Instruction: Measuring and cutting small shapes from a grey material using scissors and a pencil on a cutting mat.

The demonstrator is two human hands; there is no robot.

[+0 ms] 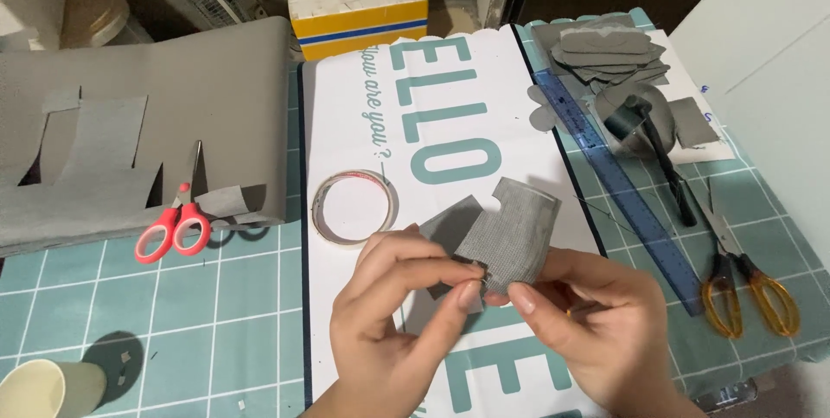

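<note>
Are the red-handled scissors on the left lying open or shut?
Shut. The red-handled scissors lie on the grey sheet with their two handle loops side by side and the blades together as one narrow point, aimed away from the person.

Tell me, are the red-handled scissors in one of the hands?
No, the red-handled scissors lie on the grey sheet, while both hands pinch grey fabric pieces.

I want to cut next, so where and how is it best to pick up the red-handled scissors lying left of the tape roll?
Probably by the two red loop handles, coming from the near side. The red-handled scissors lie flat on the grey felt sheet, loops toward the person, closed blades pointing away, so the handles are the nearest, safest part.
</note>
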